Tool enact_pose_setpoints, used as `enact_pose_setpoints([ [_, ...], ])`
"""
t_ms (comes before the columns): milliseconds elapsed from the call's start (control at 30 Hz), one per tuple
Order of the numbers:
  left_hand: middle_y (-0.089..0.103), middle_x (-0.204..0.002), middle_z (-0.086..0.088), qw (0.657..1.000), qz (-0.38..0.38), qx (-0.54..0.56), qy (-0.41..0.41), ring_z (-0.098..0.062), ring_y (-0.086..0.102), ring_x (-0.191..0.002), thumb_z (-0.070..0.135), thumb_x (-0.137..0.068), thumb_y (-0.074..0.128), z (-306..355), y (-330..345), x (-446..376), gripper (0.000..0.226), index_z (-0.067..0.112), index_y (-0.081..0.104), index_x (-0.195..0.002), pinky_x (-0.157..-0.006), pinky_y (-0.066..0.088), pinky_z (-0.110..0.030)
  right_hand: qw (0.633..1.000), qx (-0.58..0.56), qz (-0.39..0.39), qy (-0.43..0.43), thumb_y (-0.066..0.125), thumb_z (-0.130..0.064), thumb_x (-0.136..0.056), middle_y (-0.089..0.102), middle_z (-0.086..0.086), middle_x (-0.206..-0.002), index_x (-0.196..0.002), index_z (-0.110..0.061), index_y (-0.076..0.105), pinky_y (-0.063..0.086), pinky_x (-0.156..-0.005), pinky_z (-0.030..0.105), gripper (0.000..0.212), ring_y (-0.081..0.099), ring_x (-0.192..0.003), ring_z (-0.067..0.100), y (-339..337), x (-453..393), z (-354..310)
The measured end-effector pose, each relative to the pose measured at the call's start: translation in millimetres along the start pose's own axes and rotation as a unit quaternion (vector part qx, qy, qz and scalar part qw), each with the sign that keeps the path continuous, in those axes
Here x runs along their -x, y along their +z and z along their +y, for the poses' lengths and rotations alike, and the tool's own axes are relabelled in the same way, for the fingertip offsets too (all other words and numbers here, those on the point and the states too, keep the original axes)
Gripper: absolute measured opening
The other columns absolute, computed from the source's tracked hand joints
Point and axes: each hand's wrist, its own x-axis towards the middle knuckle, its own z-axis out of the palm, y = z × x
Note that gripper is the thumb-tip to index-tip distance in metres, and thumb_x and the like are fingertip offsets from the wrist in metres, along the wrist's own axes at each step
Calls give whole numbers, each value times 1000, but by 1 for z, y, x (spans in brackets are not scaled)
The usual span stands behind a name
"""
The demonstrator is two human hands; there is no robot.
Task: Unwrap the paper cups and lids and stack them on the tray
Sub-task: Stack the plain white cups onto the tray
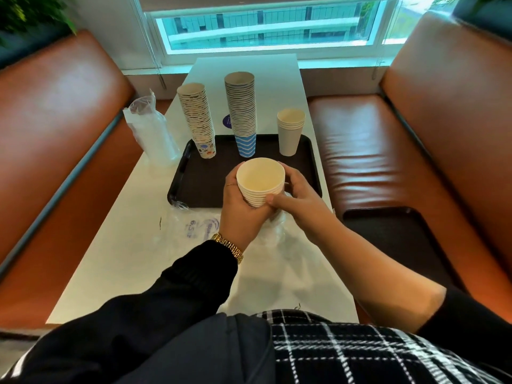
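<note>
A stack of plain white paper cups (pixel 261 180) is held upright over the near edge of the dark tray (pixel 194 189). My left hand (pixel 239 210) grips the stack from the left and below. My right hand (pixel 297 198) wraps its right side, where clear plastic wrap (pixel 277 228) hangs beneath. On the tray stand a tall stack of patterned cups (pixel 198 117), a taller stack with a blue zigzag cup at the bottom (pixel 242 112), and a short stack of white cups (pixel 290 131).
A clear plastic sleeve of lids (pixel 151 128) lies on the white table (pixel 110 259) left of the tray. An empty printed plastic wrapper (pixel 199 225) lies in front of the tray. Orange booth seats (pixel 368 151) flank the table on both sides.
</note>
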Motion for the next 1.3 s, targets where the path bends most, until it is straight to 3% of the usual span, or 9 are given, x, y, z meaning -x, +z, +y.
enact_pose_setpoints([
  [100,53,-128,4,1000,3,-2,-1,0,55,-115,18,-63,88,0,0,0,88,21,38,-134,-95,47,-17,999,-33,10,12,72,-41,-48,51,1,-140,-145,-24,39,40,-112,46,104,46,-131,22,3,-2,-1],
  [233,51,-127,7,1000,2,-6,-11,6,53,-113,13,-66,87,1,-1,0,86,22,37,-135,-91,46,-12,998,-62,15,0,68,-25,-61,54,3,-136,-142,-21,41,45,-106,38,85,50,-128,23,6,-5,2],
  [400,53,-128,5,1000,9,-10,-4,0,54,-116,17,-66,88,-1,-2,0,85,23,38,-135,-93,47,-15,998,-51,18,-19,73,-46,-53,53,-1,-136,-140,-26,42,47,-103,35,95,51,-125,19,6,-7,3],
  [500,53,-127,7,1000,7,-10,0,-2,54,-117,16,-63,89,-1,-1,0,88,26,38,-133,-94,47,-16,997,-65,6,-34,78,-38,-53,52,1,-137,-141,-27,40,45,-102,29,96,50,-128,18,7,-11,3],
  [667,50,-121,21,1000,6,-8,-7,4,53,-114,17,-61,90,0,0,0,90,32,36,-131,-92,44,-10,998,-37,3,-52,83,-43,-46,52,0,-137,-137,-31,41,43,-110,38,101,51,-127,17,8,-21,-2],
  [833,51,-125,14,1000,9,-11,0,3,53,-115,29,-62,90,5,0,2,86,33,38,-130,-89,45,-9,993,-33,26,-107,83,-46,-49,55,-2,-131,-128,-37,43,48,-103,32,89,56,-121,14,6,-30,-19],
  [1067,44,-124,21,1000,15,-20,8,16,47,-112,19,-60,92,3,0,3,90,32,35,-129,-91,38,-3,960,-181,111,-185,89,-27,-55,56,12,-125,-126,-20,45,52,-84,26,83,61,-106,18,-28,-77,-79],
  [1200,41,-127,23,1000,10,-25,4,13,45,-116,22,-60,92,2,1,6,92,33,33,-130,-95,36,-4,946,-53,238,-216,85,-36,-59,50,12,-131,-128,-28,41,49,-101,41,82,56,-119,24,-58,-137,-89],
  [1300,41,-131,24,1000,12,-16,1,6,46,-119,44,-56,86,3,1,6,91,39,34,-130,-96,37,-6,934,55,298,-191,83,-36,-62,49,-1,-129,-137,-21,40,45,-104,38,88,52,-121,19,-69,-182,-80],
])
